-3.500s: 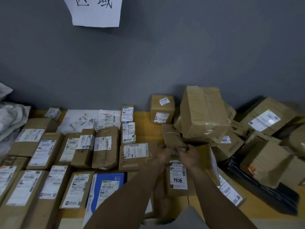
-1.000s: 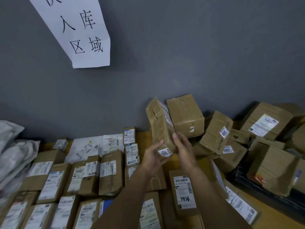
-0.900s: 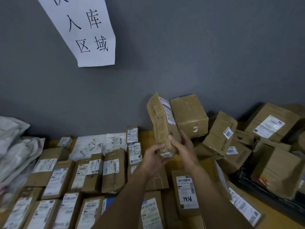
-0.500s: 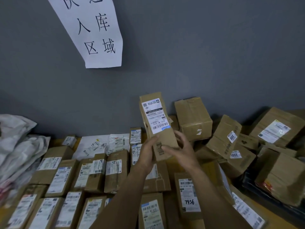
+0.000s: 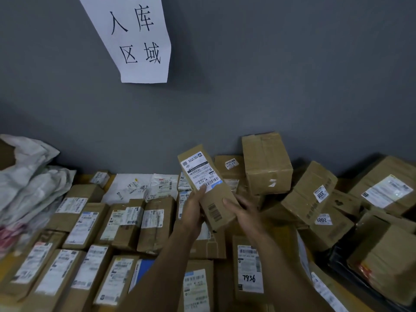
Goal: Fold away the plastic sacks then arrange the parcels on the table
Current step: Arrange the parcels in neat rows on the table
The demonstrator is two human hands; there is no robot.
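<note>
a long narrow parcel (image 5: 210, 188) is held tilted, label facing up, above the rows of parcels (image 5: 90, 221) on the worktop (image 5: 82, 176). the left hand (image 5: 193, 212) curls round its left edge with the thumb on the label, while the right hand (image 5: 245, 212) grips its lower right side. white plastic sacks (image 5: 27, 181) lie heaped far left.

The paper sign (image 5: 135, 41) is cut off at the top. Behind the box (image 5: 219, 199), the right hand's (image 5: 245, 213) fingers are hidden.

Matt brown cardboard parcel (image 5: 210, 192) with glossy paper label (image 5: 201, 175); crumpled white plastic sacks (image 5: 27, 176); matt grey wall (image 5: 270, 75)
</note>
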